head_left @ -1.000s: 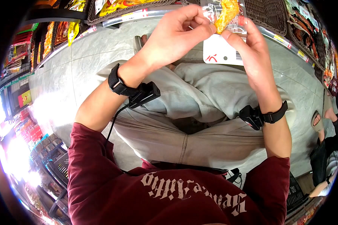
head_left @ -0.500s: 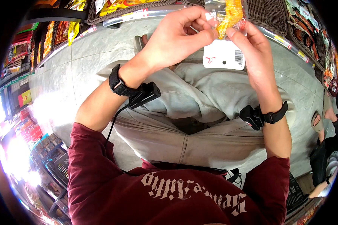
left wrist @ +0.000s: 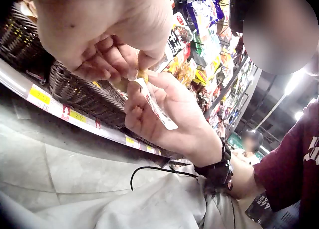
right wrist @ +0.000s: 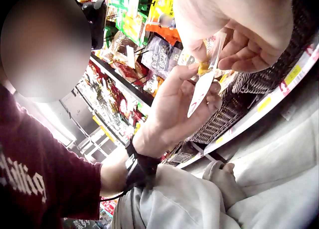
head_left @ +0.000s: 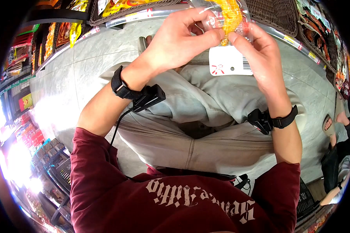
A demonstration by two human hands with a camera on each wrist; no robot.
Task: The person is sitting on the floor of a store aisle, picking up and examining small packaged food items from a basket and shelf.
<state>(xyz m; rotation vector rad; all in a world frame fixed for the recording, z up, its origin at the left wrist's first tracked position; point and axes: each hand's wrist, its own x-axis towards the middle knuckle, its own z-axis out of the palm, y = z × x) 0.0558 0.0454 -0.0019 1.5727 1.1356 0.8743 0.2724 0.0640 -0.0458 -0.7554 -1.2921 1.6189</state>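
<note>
**Packet [head_left: 232,17] pinched between left hand [head_left: 177,42] and right hand [head_left: 263,58]**

Nearest to us in the head view lies a maroon shirt [head_left: 175,206] with pale lettering; beyond it we see folded legs in light grey trousers [head_left: 159,149]. Each wrist bears a small black camera on a strap: the left camera [head_left: 149,99] and the right camera [head_left: 260,121].

Farther out, the two hands meet at the packet, which is clear and shows orange-yellow contents. We note that the left hand grips its left side between thumb and bent fingers, and that the right hand pinches its right side likewise, the two thumb tips close together at the near end. From that end a white card [head_left: 230,61] extends toward the wearer; we make out a red mark, a dark dot and a barcode partly covered by the right hand.

Behind lies a grey tiled floor [head_left: 91,64], then a shelf edge [head_left: 151,14] carrying price labels. Past this edge stand wicker baskets [head_left: 271,15], one holding yellow packs [head_left: 130,6]. In the left wrist view we find colourful hanging packs [left wrist: 207,12] farther back.
</note>
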